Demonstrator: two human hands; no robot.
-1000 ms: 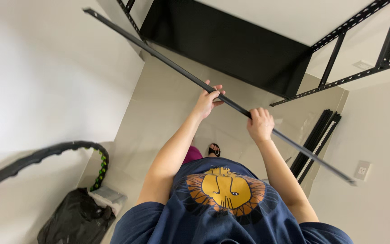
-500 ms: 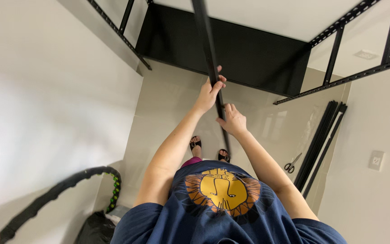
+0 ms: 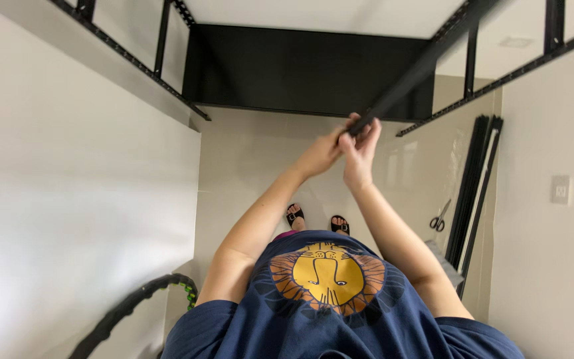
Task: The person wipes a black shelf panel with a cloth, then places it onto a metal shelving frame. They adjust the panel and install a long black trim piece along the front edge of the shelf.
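Nearest to the camera I am seeing the navy blue T-shirt with a round orange lion print (image 3: pixel 327 276), and below it two feet in black sandals (image 3: pixel 316 218) standing on the pale tiled floor (image 3: pixel 247 173). Both forearms are reaching out from the shirt toward the middle of the view. The left hand (image 3: pixel 321 153) is wrapping its grip around the lower end of a long black metal bar (image 3: pixel 420 66), and the right hand (image 3: pixel 359 154) is closing its grip on the same end, the two hands touching each other. The bar is slanting up and away to the right, passing in front of the black metal shelving frame (image 3: pixel 307 70) that is lying on the floor ahead. A bundle of long black metal bars (image 3: pixel 474 193) is leaning along the right wall, with a pair of scissors (image 3: pixel 440 216) just beside it. A black hoop (image 3: pixel 134 309) is curving at the lower left.
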